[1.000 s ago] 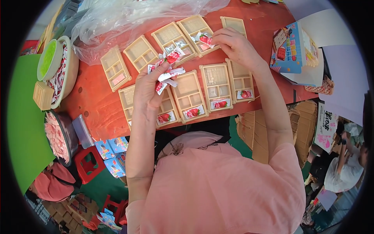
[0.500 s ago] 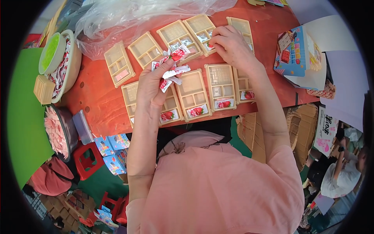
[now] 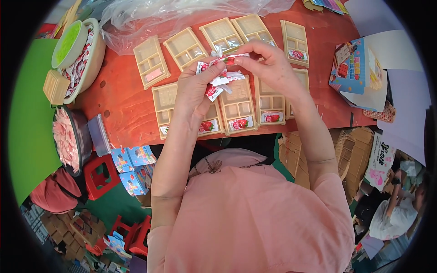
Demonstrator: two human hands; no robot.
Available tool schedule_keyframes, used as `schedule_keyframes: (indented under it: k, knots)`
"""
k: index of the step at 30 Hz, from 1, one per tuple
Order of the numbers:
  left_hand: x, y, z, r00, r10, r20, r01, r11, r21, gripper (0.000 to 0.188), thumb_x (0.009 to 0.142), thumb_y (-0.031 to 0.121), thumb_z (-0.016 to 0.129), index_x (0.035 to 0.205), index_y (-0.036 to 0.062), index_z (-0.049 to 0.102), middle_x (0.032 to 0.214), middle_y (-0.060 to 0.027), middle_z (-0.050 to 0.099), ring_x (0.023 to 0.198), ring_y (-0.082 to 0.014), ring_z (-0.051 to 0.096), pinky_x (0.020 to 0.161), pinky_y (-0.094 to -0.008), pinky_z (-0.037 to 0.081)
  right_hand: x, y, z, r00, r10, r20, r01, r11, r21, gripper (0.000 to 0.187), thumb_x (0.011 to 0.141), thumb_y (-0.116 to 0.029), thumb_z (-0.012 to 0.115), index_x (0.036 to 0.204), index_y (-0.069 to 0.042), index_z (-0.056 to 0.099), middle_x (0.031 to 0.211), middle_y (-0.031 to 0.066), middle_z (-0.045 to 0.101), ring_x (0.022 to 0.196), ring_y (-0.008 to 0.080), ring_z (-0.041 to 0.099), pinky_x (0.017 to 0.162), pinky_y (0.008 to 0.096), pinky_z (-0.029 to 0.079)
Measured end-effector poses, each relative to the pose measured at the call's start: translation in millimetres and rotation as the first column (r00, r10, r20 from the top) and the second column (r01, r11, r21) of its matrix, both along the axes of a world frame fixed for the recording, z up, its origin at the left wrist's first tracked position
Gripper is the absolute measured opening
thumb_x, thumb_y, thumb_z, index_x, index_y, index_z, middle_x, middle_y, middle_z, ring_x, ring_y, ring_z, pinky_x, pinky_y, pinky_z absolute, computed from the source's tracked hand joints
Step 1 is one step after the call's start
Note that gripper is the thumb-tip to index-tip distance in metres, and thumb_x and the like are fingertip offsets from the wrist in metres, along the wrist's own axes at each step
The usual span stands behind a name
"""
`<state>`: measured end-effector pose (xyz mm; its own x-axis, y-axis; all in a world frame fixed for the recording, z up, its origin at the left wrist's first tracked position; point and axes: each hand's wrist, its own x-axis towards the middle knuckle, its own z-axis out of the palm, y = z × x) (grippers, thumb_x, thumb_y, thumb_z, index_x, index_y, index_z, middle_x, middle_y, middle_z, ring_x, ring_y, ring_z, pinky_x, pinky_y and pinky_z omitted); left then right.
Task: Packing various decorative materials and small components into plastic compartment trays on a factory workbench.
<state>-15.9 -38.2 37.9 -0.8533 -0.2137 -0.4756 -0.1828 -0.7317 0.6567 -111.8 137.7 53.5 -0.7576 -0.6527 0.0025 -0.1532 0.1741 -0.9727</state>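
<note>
My left hand (image 3: 195, 88) is closed around a small bunch of white sachets (image 3: 220, 81) printed with red strawberries. Beside it, my right hand (image 3: 273, 66) pinches the end of one strawberry sachet (image 3: 230, 60) at the top of the bunch. Below and around both hands lie two rows of beige compartment trays. In the near row, one tray (image 3: 236, 98) has a strawberry sachet (image 3: 240, 123) in its bottom slot, as do others there. The far-right tray (image 3: 294, 32) also has one, and the far-left tray (image 3: 146, 52) holds a pink piece. My hands hide parts of several trays.
The trays rest on a red table (image 3: 120, 93). Clear plastic sheeting (image 3: 136, 27) covers its far side. At left stand a cream basin (image 3: 98, 57) of sachets, a green-filled bowl (image 3: 68, 45) and a dark tub (image 3: 79, 132) of pink pieces. A blue box (image 3: 348, 75) stands at right.
My right hand has come from the far-right tray back to my left hand and now pinches a sachet. A strawberry sachet now shows in that tray. The whole view has shifted slightly.
</note>
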Motion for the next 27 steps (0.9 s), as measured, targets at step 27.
schedule_keyframes:
  k: [27]
  knots:
    - [31.1, -44.9, -9.1, 0.997, 0.077, 0.002, -0.077, 0.996, 0.040, 0.017, 0.089, 0.000, 0.073, 0.106, -0.0027, 0.069, 0.098, -0.0169, 0.074, 0.088, -0.0260, 0.075, 0.072, -0.0392, 0.065, -23.7, -8.6, -18.2, 0.987, -0.055, -0.153, 0.109, 0.923, 0.369, 0.024, 0.096, -0.012, 0.065, 0.118, -0.002, 0.066, 0.100, 0.0053, 0.071, 0.086, 0.0103, 0.065, 0.077, 0.0255, 0.051]
